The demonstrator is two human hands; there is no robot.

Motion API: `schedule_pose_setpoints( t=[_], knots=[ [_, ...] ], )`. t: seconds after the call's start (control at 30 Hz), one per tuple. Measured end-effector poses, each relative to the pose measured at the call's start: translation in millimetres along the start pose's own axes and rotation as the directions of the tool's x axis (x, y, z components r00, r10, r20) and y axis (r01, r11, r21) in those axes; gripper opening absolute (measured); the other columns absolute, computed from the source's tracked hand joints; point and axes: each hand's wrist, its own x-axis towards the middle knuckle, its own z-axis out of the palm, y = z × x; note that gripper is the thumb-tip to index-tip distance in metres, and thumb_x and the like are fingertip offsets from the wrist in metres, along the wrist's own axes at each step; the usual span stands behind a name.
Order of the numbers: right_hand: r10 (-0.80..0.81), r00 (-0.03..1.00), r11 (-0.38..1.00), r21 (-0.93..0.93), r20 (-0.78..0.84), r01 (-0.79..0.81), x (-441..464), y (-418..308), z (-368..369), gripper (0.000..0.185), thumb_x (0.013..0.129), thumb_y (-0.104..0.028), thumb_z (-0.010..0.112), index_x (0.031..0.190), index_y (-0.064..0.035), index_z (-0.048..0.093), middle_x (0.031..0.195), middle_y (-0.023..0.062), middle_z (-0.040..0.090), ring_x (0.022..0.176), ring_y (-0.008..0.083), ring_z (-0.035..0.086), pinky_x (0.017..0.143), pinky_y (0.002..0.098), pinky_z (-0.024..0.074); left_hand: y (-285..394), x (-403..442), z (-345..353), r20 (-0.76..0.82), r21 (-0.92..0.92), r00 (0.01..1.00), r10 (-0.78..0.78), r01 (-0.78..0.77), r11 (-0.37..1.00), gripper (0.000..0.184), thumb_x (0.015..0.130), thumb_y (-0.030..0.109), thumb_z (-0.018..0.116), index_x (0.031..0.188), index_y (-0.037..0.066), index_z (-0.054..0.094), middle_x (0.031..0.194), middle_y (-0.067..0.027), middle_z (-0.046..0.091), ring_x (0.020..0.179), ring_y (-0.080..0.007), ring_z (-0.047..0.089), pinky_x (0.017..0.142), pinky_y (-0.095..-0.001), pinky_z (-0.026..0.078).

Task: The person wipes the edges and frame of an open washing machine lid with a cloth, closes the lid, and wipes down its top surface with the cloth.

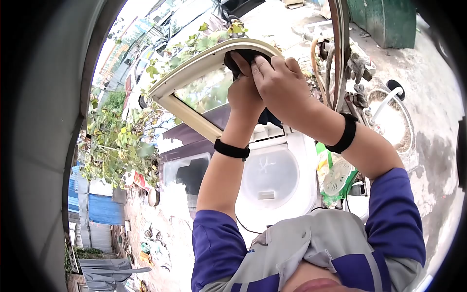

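A raised lid [195, 119] with a cream frame and a see-through pane stands over a white washing machine [296, 204]. Near the lid's upper right corner, my left hand [244, 95] is closed on a dark cloth [232, 62]. My right hand [278, 80] overlaps it, its bent fingers pressing on the same cloth. Part of the cloth is hidden behind my hands. More dark fabric [269, 118] shows between my forearms. Below the lid, a round translucent inner cover [270, 173] sits in the machine's top.
Leafy plants [116, 151] grow on the left, beyond a grey panel edge [36, 146]. A rusty upright post [340, 48] rises beside my right forearm. Right of the machine are a pale green slotted round piece [337, 179] and a white pipe [386, 103]. A green container [382, 22] stands farther back.
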Motion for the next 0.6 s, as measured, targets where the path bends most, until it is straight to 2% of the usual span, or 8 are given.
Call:
schedule_pose_setpoints(
  t=[0.1,0.17,0.2,0.3,0.37,0.4,0.5,0.6],
  knots=[
    [0.066,0.994,0.997,0.050,-0.087,-0.061,-14,0,5,0.043,0.083,-0.011,0.057,0.124,-0.0010,0.062,0.129,0.0097,0.061,0.101,0.0219,0.055,0.090,0.0338,0.0425,2,2,-2,0.062,0.025,0.998,0.025,-0.027,0.999,0.097,0.085,0.037,0.061,0.145,-0.018,0.008,0.065,-0.0119,0.066,0.051,-0.0288,0.065,0.042,-0.0359,0.049],
    [0.093,0.985,0.991,0.108,-0.145,-0.078,-19,-2,10,0.043,0.082,-0.011,0.055,0.124,-0.0002,0.062,0.129,0.0104,0.061,0.100,0.0225,0.056,0.088,0.0362,0.0449,2,3,-6,0.088,-0.016,0.991,0.098,-0.097,0.995,0.091,0.085,0.031,0.061,0.144,-0.018,0.013,0.064,-0.0123,0.066,0.051,-0.0295,0.065,0.043,-0.0371,0.050],
    [0.142,0.973,0.966,0.240,-0.183,-0.095,-21,-3,15,0.046,0.078,-0.004,0.056,0.123,0.0001,0.061,0.128,0.0105,0.061,0.097,0.0261,0.055,0.087,0.0392,0.0466,1,2,-10,0.100,-0.034,0.986,0.132,-0.129,0.991,0.088,0.084,0.028,0.061,0.143,-0.019,0.016,0.063,-0.0125,0.065,0.051,-0.0299,0.065,0.043,-0.0377,0.050],
    [0.189,0.970,0.916,0.385,-0.154,-0.117,-32,-3,15,0.043,0.079,-0.006,0.055,0.122,-0.0014,0.062,0.126,0.0111,0.062,0.096,0.0283,0.055,0.087,0.0363,0.0476,-7,4,-18,0.127,-0.106,0.965,0.230,-0.217,0.970,0.084,0.082,0.022,0.064,0.144,-0.015,0.022,0.063,-0.0145,0.064,0.052,-0.0319,0.064,0.045,-0.0388,0.050],
    [0.234,0.964,0.845,0.516,-0.123,-0.139,-40,-9,15,0.052,0.073,0.002,0.057,0.125,-0.0002,0.057,0.130,0.0137,0.058,0.100,0.0345,0.053,0.092,0.0391,0.0456,-12,4,-22,0.146,-0.171,0.941,0.305,-0.279,0.945,0.084,0.079,0.020,0.066,0.146,-0.011,0.025,0.063,-0.0162,0.063,0.052,-0.0336,0.064,0.046,-0.0394,0.050],
    [0.249,0.961,0.817,0.560,-0.123,-0.140,-43,-11,15,0.054,0.072,0.004,0.057,0.126,-0.0001,0.056,0.131,0.0142,0.056,0.101,0.0358,0.052,0.093,0.0401,0.0450,-12,3,-25,0.188,-0.271,0.945,0.269,-0.213,0.939,0.085,0.076,0.013,0.068,0.149,-0.003,0.028,0.071,-0.0184,0.065,0.060,-0.0378,0.065,0.054,-0.0413,0.052],
    [0.296,0.950,0.743,0.648,-0.094,-0.167,-50,-19,16,0.064,0.067,0.009,0.059,0.129,0.0000,0.050,0.136,0.0166,0.050,0.112,0.0418,0.048,0.100,0.0436,0.0414,-14,5,-34,0.311,-0.401,0.916,0.255,-0.117,0.908,0.081,0.077,0.002,0.066,0.150,0.002,0.032,0.091,-0.0206,0.069,0.079,-0.0383,0.068,0.070,-0.0390,0.056],
    [0.338,0.936,0.703,0.689,-0.102,-0.178,-52,-25,16,0.064,0.068,0.010,0.059,0.130,-0.0001,0.048,0.136,0.0180,0.050,0.118,0.0431,0.048,0.102,0.0449,0.0410,-22,3,-29,0.276,-0.595,0.916,0.290,-0.074,0.800,0.077,0.079,-0.005,0.063,0.149,0.005,0.035,0.111,-0.0205,0.068,0.100,-0.0351,0.067,0.086,-0.0347,0.053]
  ],
)
